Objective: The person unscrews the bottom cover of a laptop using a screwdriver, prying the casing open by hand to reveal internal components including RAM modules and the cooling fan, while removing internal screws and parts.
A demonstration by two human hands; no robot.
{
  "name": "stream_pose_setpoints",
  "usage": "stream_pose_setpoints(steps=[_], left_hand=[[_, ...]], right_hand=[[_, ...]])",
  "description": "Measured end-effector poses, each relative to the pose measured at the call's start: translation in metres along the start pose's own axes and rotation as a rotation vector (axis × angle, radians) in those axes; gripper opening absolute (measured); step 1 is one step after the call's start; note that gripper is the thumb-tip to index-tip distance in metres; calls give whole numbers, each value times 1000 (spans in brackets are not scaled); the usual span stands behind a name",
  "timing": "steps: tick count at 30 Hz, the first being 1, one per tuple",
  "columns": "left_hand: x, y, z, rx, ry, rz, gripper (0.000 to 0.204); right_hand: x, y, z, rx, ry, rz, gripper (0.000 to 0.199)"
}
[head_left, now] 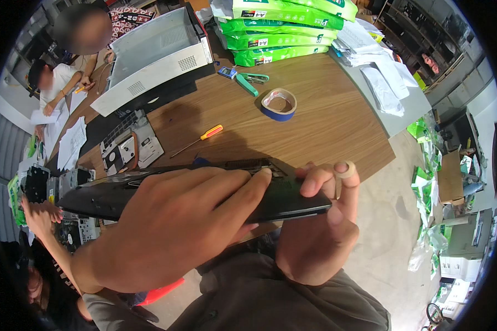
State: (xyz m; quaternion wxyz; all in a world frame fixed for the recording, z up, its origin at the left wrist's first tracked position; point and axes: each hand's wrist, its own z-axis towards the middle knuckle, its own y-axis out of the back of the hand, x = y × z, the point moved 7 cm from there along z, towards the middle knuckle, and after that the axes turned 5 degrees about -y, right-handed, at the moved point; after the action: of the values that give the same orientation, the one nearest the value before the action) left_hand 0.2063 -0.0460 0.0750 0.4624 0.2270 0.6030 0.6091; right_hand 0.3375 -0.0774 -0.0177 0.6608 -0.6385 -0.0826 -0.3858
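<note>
Two bare hands, a left hand (188, 218) and a right hand (321, 234); one flat black laptop-like casing (290, 203); one brown wood-grain table (331, 127); one slim screwdriver with a yellow-and-orange handle (211, 132); one blue-sided tape roll with a tan rim (281, 115); one mint-green stapler (247, 84); one small blue gadget (227, 72); one large white perforated metal housing (156, 74); one silver metal plate with a copper-coloured strip (148, 142); at least four green plastic-wrapped packs (284, 41); one brown cardboard box (450, 179); three other people (65, 77)
</note>
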Motion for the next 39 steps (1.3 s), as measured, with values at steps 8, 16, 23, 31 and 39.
stream_pose_setpoints(steps=[8,16,23,31,39], left_hand=[[20,4,14,74,5,-45,59],[29,6,31,53,-39,-114,56],[35,9,41,14,-58,-84,41],[48,11,50,32,-35,-82,39],[51,13,54,-67,-119,-17,41]], right_hand=[[-2,-4,23,-35,-120,-24,56],[5,-6,42,-162,-408,72,66],[11,-20,60,-15,-436,208,61],[8,2,93,177,-564,-210,50],[28,-3,143,780,-273,-400,27]])
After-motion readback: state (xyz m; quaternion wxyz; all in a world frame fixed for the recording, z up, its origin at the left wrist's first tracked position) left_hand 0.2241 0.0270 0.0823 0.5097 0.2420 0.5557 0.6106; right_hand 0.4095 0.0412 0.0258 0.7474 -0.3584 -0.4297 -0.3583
